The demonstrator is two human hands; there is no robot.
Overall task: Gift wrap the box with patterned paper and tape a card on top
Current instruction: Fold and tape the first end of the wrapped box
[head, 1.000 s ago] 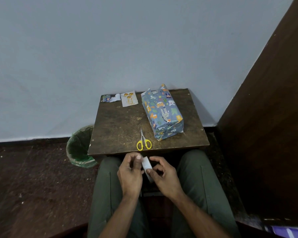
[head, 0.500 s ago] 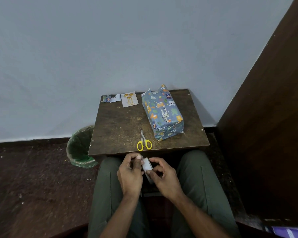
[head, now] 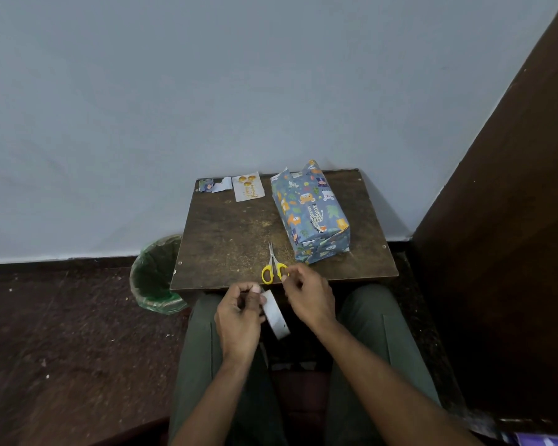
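The box (head: 310, 214), wrapped in blue animal-patterned paper, lies on the right half of the small brown table (head: 226, 239); its far end flap stands up. A white card (head: 248, 186) with gold print lies at the table's back edge. Over my lap, my left hand (head: 239, 317) grips a white tape roll (head: 276, 315). My right hand (head: 308, 292) is just right of the roll at the table's front edge. Its thumb and fingers are pinched together beside the yellow-handled scissors (head: 273, 267), seemingly on the tape's free end; the strip itself is too thin to see.
A paper scrap (head: 215, 184) lies left of the card. A green-lined bin (head: 155, 278) stands on the floor left of the table. A dark wooden panel (head: 503, 220) rises on the right, and a pale wall is behind.
My right hand has left the tape roll and moved up and right to the scissors' handle. The left hand stays on the roll, which now shows its side.
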